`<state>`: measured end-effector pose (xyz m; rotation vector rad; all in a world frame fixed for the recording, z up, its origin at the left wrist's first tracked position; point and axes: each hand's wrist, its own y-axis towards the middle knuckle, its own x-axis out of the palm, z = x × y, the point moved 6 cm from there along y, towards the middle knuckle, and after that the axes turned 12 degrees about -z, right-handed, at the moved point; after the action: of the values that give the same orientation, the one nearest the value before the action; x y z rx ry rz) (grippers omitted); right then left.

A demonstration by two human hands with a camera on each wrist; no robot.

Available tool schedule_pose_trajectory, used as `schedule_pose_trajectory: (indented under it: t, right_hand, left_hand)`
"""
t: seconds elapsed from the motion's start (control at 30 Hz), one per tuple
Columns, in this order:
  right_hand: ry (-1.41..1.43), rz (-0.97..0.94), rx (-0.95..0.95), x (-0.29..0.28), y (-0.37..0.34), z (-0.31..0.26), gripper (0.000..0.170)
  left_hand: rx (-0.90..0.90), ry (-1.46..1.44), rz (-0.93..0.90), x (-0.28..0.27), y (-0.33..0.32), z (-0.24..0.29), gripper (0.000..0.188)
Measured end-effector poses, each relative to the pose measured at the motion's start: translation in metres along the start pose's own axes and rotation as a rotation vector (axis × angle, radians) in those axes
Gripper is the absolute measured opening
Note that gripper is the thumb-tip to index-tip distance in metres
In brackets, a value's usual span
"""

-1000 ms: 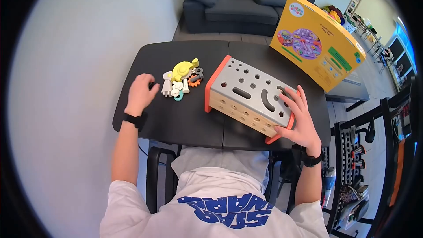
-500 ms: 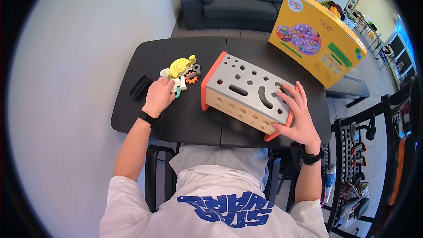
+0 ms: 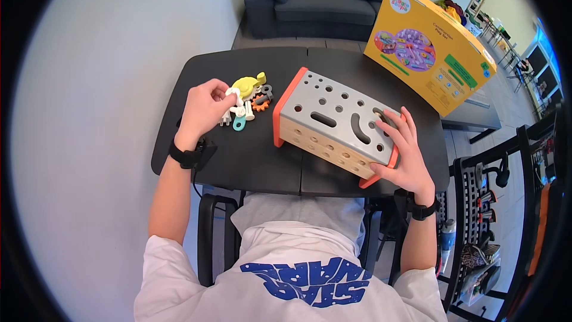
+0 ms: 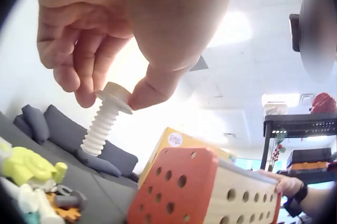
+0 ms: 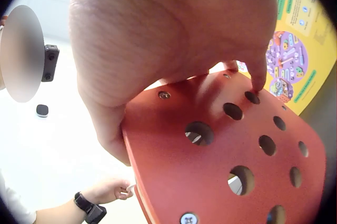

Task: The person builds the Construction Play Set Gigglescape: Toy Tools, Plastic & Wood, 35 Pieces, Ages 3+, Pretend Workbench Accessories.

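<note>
My left hand (image 3: pixel 204 109) pinches a white plastic toy bolt (image 4: pixel 101 126) between thumb and fingers. In the left wrist view the bolt's ridged shaft points down from my fingertips, above the table. Below and beside it is a small pile of toy parts: a yellow piece (image 3: pixel 245 87), an orange gear (image 3: pixel 260 106), a teal piece (image 3: pixel 239 123) and several white and grey ones. My right hand (image 3: pixel 406 158) grips the near right end of a toy workbench (image 3: pixel 313 102), thumb at its wooden side, fingers over the grey holed top. Its red end panel (image 5: pixel 216 166) fills much of the right wrist view.
A yellow toy box (image 3: pixel 429 53) stands behind the workbench at the table's back right. The black table (image 3: pixel 262 173) has a wall on its left and a sofa (image 3: pixel 322 12) beyond it. A black rack (image 3: pixel 476 214) stands on the right.
My left hand moved right into the pile of parts, then came back up and left with the white bolt. The teal piece shows more fully. The right hand stays on the workbench.
</note>
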<state>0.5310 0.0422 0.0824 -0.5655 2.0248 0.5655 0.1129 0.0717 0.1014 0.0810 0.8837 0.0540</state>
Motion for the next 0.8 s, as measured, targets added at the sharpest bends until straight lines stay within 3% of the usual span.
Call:
schedule_pose_trajectory:
  t: [0.2,0.3,0.5,0.67,0.8]
  right_hand:
    - [0.033,0.003,-0.015,0.0,0.0,0.0,0.076]
    - [0.033,0.002,-0.021,-0.001,0.0,0.001,0.076]
    - [0.029,0.011,-0.005,0.0,-0.004,0.005,0.077]
    - [0.063,0.013,-0.03,0.003,-0.001,0.006,0.08]
    - [0.06,0.019,-0.039,0.001,-0.002,0.006,0.079]
  left_hand:
    - [0.105,-0.086,0.007,-0.008,0.005,0.046,0.03]
    - [0.132,-0.184,-0.125,0.002,0.002,0.089,0.021]
    - [0.377,-0.212,-0.316,0.054,-0.001,0.166,0.022]
    - [0.656,-0.131,-0.311,0.093,-0.002,0.203,0.025]
    - [0.671,-0.118,-0.398,0.123,-0.004,0.222,0.026]
